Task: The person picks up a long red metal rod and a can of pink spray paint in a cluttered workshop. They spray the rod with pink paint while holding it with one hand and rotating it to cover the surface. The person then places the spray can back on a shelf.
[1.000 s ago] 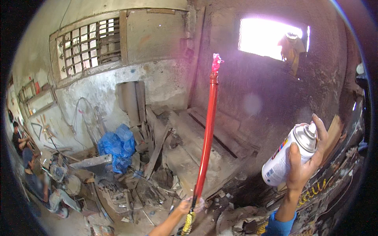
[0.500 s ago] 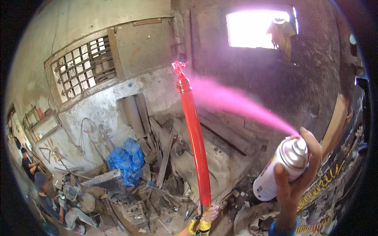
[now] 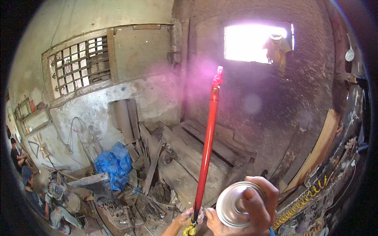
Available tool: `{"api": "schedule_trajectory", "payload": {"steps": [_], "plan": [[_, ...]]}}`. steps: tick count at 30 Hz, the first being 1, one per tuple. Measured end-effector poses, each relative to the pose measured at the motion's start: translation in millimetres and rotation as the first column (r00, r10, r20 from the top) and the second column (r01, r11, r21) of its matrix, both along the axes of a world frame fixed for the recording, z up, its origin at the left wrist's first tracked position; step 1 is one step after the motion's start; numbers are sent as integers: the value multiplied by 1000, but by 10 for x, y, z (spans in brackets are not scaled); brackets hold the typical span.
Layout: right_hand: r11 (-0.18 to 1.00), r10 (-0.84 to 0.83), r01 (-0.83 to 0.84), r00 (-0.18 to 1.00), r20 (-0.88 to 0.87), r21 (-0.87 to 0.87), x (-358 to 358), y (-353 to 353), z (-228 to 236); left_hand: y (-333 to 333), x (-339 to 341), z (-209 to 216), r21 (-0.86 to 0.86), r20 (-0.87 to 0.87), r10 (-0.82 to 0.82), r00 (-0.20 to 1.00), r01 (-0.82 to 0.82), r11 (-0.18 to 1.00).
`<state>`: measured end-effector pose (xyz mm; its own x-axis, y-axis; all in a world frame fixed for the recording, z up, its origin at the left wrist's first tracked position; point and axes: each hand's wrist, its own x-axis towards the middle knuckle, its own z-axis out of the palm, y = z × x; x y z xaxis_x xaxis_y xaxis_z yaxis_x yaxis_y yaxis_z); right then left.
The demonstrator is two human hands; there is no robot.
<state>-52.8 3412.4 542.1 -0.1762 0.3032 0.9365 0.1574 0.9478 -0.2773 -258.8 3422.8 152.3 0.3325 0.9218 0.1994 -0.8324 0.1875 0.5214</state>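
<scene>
A long, slightly curved red scabbard [image 3: 206,147] stands nearly upright before me, its far tip wrapped in crinkled, red-coated plastic. Around its dark lower end my left hand [image 3: 187,218] is closed, just above a gold-coloured fitting [image 3: 189,229]. My right hand [image 3: 263,200] grips a spray can [image 3: 228,204], whose silver top faces me, with a finger bent over the nozzle. No jet comes from the can; thin pink mist hangs around the scabbard's tip. Fingertips at the can's left side lie close to my left hand; whether they touch the scabbard I cannot tell.
Wooden boards [image 3: 153,169] and scrap cover the floor beyond, beside a blue plastic sheet [image 3: 114,165]. Two people sit at the lower left, the nearer one [image 3: 37,196] beside machinery. A yellow coiled hose [image 3: 303,200] and a leaning plank [image 3: 315,149] are at the right.
The pink jet has stopped, leaving drifting mist. My right hand has brought the can down and left, close to my left hand. The scabbard's tip has swung right.
</scene>
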Motion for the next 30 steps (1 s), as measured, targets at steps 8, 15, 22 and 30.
{"api": "schedule_trajectory", "payload": {"steps": [8, 15, 22, 30], "plan": [[987, -74, 87, 992, -99, 138, 43, 296, -108, 45, -65, 77, -34, 63, -114, 991, 117, 993], [928, -351, 247, 834, -427, -280, 211, 500, -175, 58, -169, -63, -61, 71, -178, 981, 183, 981], [931, -365, 336, 857, -363, -141, 360, 376, -295, 89, -223, -215, 6, -70, -234, 970, 235, 972], [877, -448, 397, 879, -164, -271, 971, -125, -755, -67, 79, 239, 38, -285, -95, 954, 110, 993]]}}
